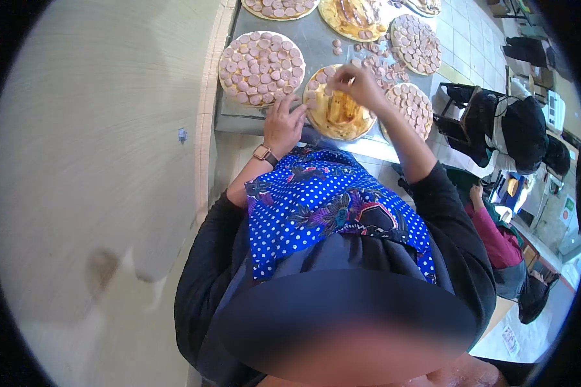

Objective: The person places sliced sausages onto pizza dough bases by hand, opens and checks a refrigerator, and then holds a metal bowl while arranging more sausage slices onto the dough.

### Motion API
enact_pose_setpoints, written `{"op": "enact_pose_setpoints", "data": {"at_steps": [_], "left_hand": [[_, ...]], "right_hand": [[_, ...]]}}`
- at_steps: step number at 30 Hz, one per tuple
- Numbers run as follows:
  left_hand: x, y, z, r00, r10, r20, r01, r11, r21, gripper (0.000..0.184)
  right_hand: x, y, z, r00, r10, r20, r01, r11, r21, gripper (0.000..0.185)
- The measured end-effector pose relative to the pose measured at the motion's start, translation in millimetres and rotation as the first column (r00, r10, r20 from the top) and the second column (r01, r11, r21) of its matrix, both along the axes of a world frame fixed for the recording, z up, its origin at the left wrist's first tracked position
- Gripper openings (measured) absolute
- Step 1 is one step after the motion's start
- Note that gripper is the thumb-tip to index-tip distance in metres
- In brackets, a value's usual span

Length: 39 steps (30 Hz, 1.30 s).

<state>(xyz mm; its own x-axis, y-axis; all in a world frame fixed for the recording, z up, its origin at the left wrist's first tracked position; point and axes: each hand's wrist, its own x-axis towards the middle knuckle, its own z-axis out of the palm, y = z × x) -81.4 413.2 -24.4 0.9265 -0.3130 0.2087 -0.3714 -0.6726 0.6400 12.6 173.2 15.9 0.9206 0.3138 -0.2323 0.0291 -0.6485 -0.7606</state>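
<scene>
On the metal table in front of me lies a round pizza base (352, 124) with yellow-brown sauce, partly covered with sausage slices along its far left side. My right hand (358, 87) is above this base, fingers curled in a pinch, with a pinkish sausage slice (329, 91) at the fingertips. At the base's left edge rests my left hand (285, 126), fingers extended and somewhat apart, with a watch on the wrist. Just beyond it is a pizza (261, 69) fully topped with sausage slices. Loose sausage slices (384, 69) lie in a pile beyond my right hand.
More sausage-topped pizzas (416, 44) and a sauced pizza (355, 19) lie farther back and right on the metal table (316, 39). A tiled wall edge (208, 116) runs along the left. Other people stand at the right, one in a maroon sleeve (490, 232).
</scene>
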Motion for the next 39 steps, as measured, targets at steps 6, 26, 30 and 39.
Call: {"op": "enact_pose_setpoints", "data": {"at_steps": [6,26,30,39], "left_hand": [[1,8,2,0.995,0.080,-0.054,-0.089,0.976,-0.196,0.017],[-14,8,-4,0.999,-0.031,0.032,0.032,0.999,-0.013,0.029],[-16,4,-4,0.997,-0.067,0.034,0.067,0.998,0.007,0.031],[-19,9,-6,0.999,-0.047,0.016,0.047,0.999,-0.013,0.029]], "right_hand": [[-57,31,11,0.612,0.061,-0.788,0.585,0.635,0.504,0.019],[-86,36,-17,0.895,0.171,0.412,-0.117,0.981,-0.154,0.016],[-87,30,-17,0.870,0.300,0.392,-0.225,0.948,-0.226,0.013],[42,0,-55,0.890,-0.094,0.445,0.271,0.896,-0.351,0.021]]}}
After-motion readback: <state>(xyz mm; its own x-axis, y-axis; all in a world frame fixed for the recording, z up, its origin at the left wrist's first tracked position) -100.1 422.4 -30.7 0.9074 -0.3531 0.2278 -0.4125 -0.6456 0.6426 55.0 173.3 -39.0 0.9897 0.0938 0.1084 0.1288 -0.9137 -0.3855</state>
